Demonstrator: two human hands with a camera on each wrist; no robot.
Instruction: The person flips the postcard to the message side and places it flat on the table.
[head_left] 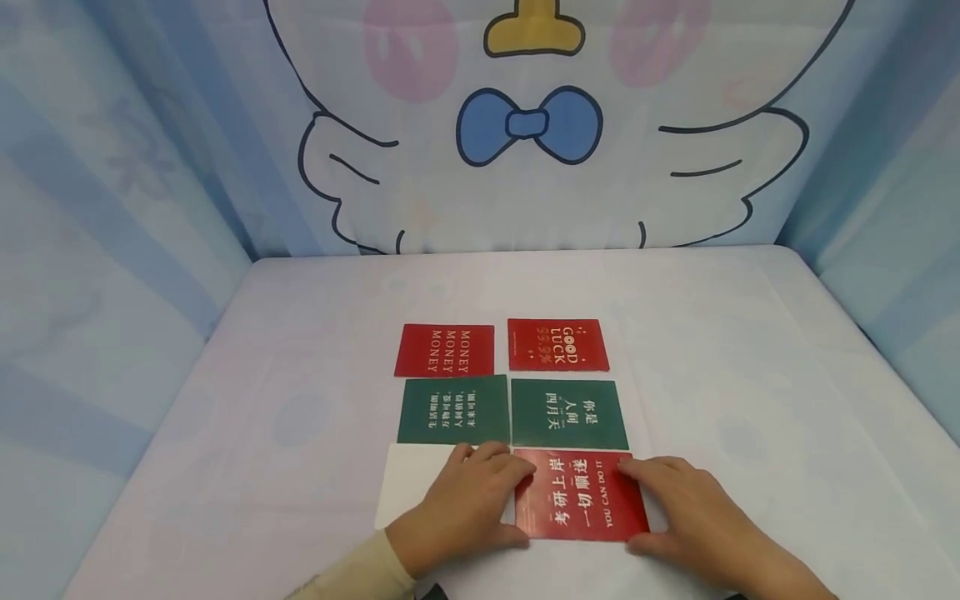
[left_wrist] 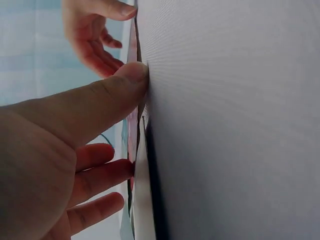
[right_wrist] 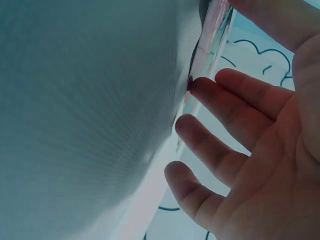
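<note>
A red card (head_left: 577,496) with white Chinese characters and "YOU CAN DO IT" lies flat at the near right of a block of cards. My left hand (head_left: 465,504) touches its left edge, index finger by the upper corner and thumb by the lower one. At the opposite edge, my right hand (head_left: 693,517) touches the card with spread thumb and fingers. Under the left hand lies a pale blank card (head_left: 403,483), partly covered. In the left wrist view the left thumb (left_wrist: 127,80) rests at the tabletop; the right fingers (right_wrist: 220,102) look fairly straight in the right wrist view.
Beyond are two green cards, one left (head_left: 453,412) and one right (head_left: 528,417). Farther back lie a red "MONEY" card (head_left: 412,354) and a red "GOOD LUCK" card (head_left: 525,342). The white-covered table (head_left: 750,350) meets cartoon-printed curtains (head_left: 528,200) at the back and sides.
</note>
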